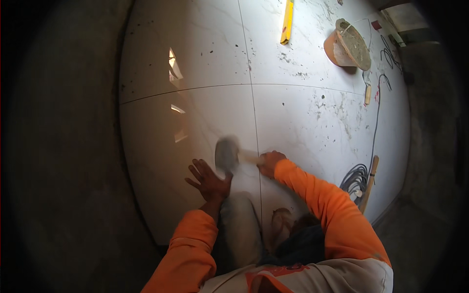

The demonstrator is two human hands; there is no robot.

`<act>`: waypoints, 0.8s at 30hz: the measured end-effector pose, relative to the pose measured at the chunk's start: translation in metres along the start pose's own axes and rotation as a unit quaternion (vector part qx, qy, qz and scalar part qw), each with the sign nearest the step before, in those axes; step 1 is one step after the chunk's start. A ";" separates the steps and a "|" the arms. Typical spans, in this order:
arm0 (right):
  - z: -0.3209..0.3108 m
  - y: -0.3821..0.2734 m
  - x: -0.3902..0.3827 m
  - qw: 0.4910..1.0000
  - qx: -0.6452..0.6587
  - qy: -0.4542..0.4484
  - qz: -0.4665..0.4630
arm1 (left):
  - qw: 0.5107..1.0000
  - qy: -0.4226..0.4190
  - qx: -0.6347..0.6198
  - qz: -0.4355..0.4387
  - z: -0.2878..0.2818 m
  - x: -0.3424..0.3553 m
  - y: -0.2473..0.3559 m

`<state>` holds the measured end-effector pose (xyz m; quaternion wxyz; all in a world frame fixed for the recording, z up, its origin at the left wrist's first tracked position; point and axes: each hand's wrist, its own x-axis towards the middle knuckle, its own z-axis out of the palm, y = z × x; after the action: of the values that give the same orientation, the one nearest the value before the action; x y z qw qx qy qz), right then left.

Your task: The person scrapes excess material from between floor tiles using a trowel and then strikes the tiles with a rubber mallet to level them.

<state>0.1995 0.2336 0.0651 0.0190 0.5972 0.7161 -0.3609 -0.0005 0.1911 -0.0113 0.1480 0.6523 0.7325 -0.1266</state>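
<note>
My right hand (271, 163) is closed round the pale handle of a rubber mallet (226, 154). The mallet's dark grey head is blurred by motion and lies to the left of that hand, low over or on the white floor tiles (195, 117); the exact contact cannot be made out. Fingers spread, my left hand (211, 184) rests on the tile just left of and below the mallet head. Thin dark joints between the tiles cross ahead of my hands. Below the mallet my bent knee (240, 219) shows.
A tilted bucket of grey mortar (359, 46) stands far right, with a wooden-handled tool (367, 94) beside it. A yellow spirit level (287, 23) lies at the far side. Coiled grey cable (355, 179) and a wooden stick (370, 185) lie on the right. Mortar crumbs dot the tiles.
</note>
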 end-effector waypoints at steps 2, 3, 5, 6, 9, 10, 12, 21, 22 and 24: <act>0.000 0.009 0.006 0.999 -0.001 -0.011 0.050 | 0.997 -0.032 -0.071 -0.016 -0.008 0.011 0.003; 0.005 0.009 0.007 0.999 0.003 -0.017 0.052 | 0.998 -0.028 -0.048 -0.015 -0.005 0.010 -0.004; 0.013 0.008 0.004 0.999 -0.008 -0.047 -0.014 | 0.999 -0.031 -0.022 -0.014 0.002 0.007 -0.011; 0.005 0.014 0.006 0.997 -0.027 -0.053 -0.043 | 0.997 -0.042 -0.056 -0.025 -0.009 0.012 0.001; -0.014 -0.035 0.030 0.986 0.019 -0.121 0.118 | 0.985 -0.109 -0.130 -0.034 -0.047 0.022 -0.002; -0.014 -0.056 0.023 0.994 0.076 -0.058 0.057 | 0.971 -0.165 -0.169 -0.033 -0.054 0.017 -0.009; -0.021 -0.030 0.041 0.996 0.071 -0.010 -0.044 | 0.996 -0.044 -0.070 -0.019 -0.001 0.005 -0.017; -0.006 0.013 0.011 0.998 -0.010 -0.069 0.001 | 1.000 -0.013 0.026 -0.006 -0.010 0.005 0.002; -0.006 0.011 0.018 0.983 -0.055 -0.143 0.097 | 0.985 -0.144 -0.086 -0.038 -0.033 0.012 0.007; -0.005 -0.023 0.020 0.993 0.053 -0.080 0.073 | 0.996 -0.067 -0.061 0.002 -0.018 0.018 -0.010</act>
<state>0.1762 0.2525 0.0711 0.0708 0.6172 0.6467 -0.4425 -0.0132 0.2130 -0.0015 0.2365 0.6336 0.7260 -0.1246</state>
